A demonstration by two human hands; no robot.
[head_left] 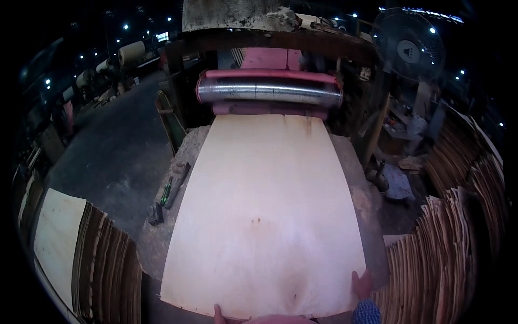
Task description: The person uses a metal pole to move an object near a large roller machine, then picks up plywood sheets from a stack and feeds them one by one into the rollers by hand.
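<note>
Dim, cavernous workshop we're standing in, with dark grey concrete floor (118,146) running off to the left and little white lights dotted through the gloom. Big pale cylindrical rolls (131,53) sit way back on that side, and a round caged fan (408,51) looms at upper right.

Front and center is a large pale cream wood veneer sheet (264,189), lying flat on a rough grey worktop (190,148). Its far edge reaches right up to a machine with a shiny silver metal roller (270,90) and a dull pink lower roller (270,109); can't tell from here if it's gone under. Couple of small brown knots in the middle, plus a darker stain toward the near end.

Now the hands. Right hand (363,283), coming out of a blue checked sleeve (367,312), is partly closed around the sheet's right edge near the close corner, thumb on top. Left hand (218,315) is mostly out of view, just a thumb poking up at the near edge, so no clue how closed it is.

Tall brown veneer stacks flank the whole setup, one at left (108,259), more at right (437,259). Slim green tool (167,190) lies on the worktop's left side.
</note>
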